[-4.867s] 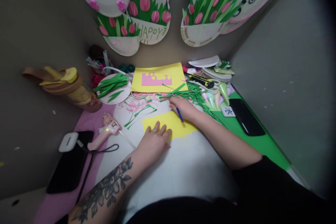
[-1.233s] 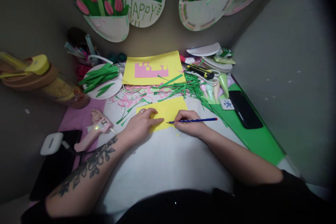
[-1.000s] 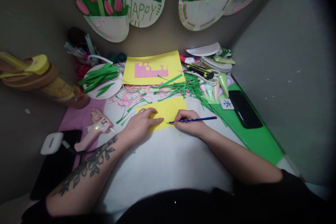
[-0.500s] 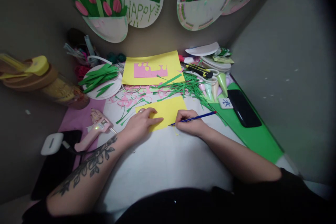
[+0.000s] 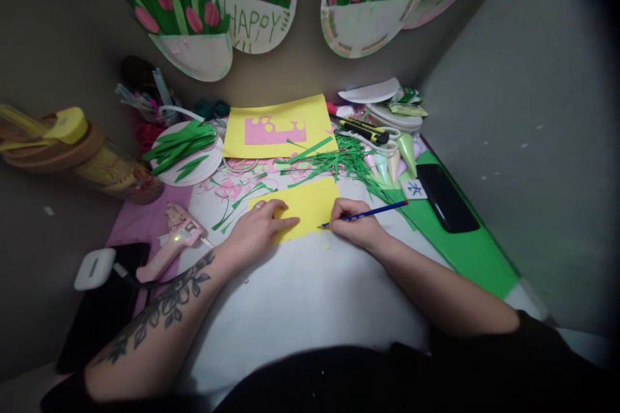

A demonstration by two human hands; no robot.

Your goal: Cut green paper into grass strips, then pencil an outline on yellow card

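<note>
A small sheet of yellow paper [image 5: 314,203] lies on the white table covering in front of me. My left hand [image 5: 259,226] rests on its left part with the fingers spread, pressing it flat. In my right hand [image 5: 356,222] is a blue pencil [image 5: 378,211] with a red end, pinched between the fingers. The pencil's tip touches or hovers just over the lower right edge of the paper; I cannot tell which. A tiny yellow scrap [image 5: 325,242] lies just below that edge.
Behind are a larger yellow sheet [image 5: 281,106] under a pink cut-out [image 5: 274,134], green paper strips [image 5: 346,153] and utility knives [image 5: 362,130]. A pink glue gun [image 5: 179,239] and a tumbler [image 5: 97,155] stand left. A black phone [image 5: 448,199] lies right.
My right hand has shifted slightly to the right, and the pencil tip with it, along the paper's lower edge. My left hand stays on the paper.
</note>
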